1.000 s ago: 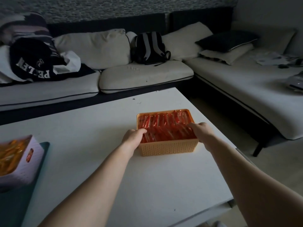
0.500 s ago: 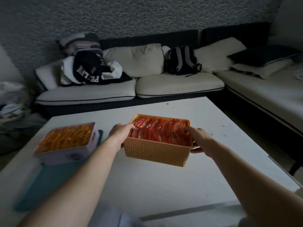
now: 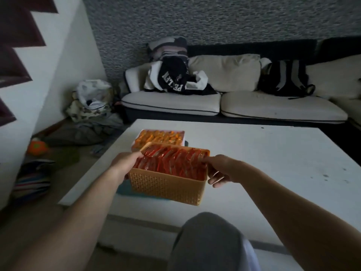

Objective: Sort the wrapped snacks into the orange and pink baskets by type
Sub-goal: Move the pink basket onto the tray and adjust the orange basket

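The orange basket [image 3: 168, 187] is full of red wrapped snacks [image 3: 173, 160] and is lifted above the white table [image 3: 273, 163]. My left hand [image 3: 125, 162] grips its left rim and my right hand [image 3: 218, 170] grips its right rim. Just behind it the pink basket [image 3: 136, 144] stands on the table, filled with orange wrapped snacks [image 3: 162, 136]. The orange basket hides the pink basket's near side.
A teal mat [image 3: 125, 189] lies under the baskets near the table's left edge. My grey-clad knee [image 3: 211, 243] is in front of the table. A sofa [image 3: 234, 102] with clothes and a black backpack [image 3: 285, 79] runs behind. Bags and clutter lie on the floor at left.
Both hands have lifted the orange basket off the table and carried it left, until it is just in front of the pink basket. The view has swung left.
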`<state>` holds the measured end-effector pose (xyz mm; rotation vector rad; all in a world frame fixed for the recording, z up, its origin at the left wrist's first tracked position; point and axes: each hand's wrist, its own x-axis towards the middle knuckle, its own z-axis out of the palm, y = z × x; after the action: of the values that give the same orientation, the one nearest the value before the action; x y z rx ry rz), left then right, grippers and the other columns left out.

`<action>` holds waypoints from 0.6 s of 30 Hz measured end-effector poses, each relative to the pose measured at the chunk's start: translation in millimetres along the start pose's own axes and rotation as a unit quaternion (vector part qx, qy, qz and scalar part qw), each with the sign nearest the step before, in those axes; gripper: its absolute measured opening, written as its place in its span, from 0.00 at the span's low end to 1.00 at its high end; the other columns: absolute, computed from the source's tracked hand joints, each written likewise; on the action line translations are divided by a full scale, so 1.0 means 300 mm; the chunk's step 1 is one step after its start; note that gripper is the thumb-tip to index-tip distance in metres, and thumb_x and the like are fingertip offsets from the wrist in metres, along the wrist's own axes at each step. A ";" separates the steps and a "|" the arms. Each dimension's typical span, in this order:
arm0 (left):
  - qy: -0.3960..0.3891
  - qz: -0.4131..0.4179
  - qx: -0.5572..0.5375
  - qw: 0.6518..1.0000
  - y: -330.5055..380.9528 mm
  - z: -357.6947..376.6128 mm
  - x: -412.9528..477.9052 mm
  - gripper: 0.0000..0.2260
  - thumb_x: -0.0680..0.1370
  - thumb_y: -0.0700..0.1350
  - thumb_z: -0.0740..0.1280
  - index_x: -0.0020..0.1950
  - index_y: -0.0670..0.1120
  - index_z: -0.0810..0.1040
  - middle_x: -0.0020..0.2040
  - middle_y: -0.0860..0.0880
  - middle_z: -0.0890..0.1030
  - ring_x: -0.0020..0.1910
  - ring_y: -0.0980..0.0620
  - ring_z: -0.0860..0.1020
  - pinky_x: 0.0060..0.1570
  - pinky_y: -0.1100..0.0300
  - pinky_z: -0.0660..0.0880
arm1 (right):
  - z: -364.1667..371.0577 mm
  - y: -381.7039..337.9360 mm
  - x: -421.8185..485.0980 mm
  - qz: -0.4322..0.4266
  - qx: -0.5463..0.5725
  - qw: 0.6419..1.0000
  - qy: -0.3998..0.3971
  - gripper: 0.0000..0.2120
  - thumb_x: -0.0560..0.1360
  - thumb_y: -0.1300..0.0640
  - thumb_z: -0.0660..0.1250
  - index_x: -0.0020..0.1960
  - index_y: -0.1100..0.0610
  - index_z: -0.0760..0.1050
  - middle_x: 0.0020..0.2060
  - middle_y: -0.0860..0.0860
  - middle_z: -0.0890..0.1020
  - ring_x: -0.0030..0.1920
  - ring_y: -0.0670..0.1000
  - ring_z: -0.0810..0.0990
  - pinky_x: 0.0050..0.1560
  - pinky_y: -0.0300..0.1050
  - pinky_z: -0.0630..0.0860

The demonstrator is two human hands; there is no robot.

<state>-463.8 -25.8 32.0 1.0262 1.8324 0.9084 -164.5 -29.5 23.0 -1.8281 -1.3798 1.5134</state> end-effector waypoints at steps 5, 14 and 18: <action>0.030 -0.040 0.008 0.999 -0.096 -0.090 0.072 0.15 0.67 0.54 0.71 0.42 0.43 0.85 0.43 0.42 0.86 0.42 0.43 0.83 0.46 0.50 0.79 | 0.145 -0.043 0.100 -0.008 -0.043 0.997 -0.070 0.16 0.81 0.48 0.62 0.43 0.58 0.78 0.36 0.53 0.78 0.36 0.52 0.79 0.45 0.47 0.78; 0.014 -0.079 -0.055 0.995 -0.158 -0.090 0.236 0.08 0.77 0.48 0.68 0.46 0.44 0.81 0.42 0.44 0.82 0.39 0.46 0.78 0.42 0.58 0.72 | 0.257 -0.069 0.321 -0.003 -0.024 0.998 -0.059 0.09 0.79 0.54 0.65 0.51 0.60 0.78 0.39 0.54 0.79 0.32 0.49 0.79 0.38 0.43 0.77; 0.009 -0.088 -0.061 0.994 -0.168 -0.079 0.301 0.08 0.76 0.49 0.67 0.49 0.45 0.81 0.45 0.44 0.84 0.42 0.46 0.80 0.44 0.57 0.75 | 0.262 -0.067 0.385 -0.015 -0.018 0.999 -0.040 0.10 0.78 0.57 0.65 0.54 0.61 0.79 0.42 0.55 0.81 0.33 0.48 0.80 0.36 0.41 0.77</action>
<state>-529.4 30.0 -30.0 0.7710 1.8261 0.9113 -251.8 56.6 -46.9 -1.7769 -1.4734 1.5732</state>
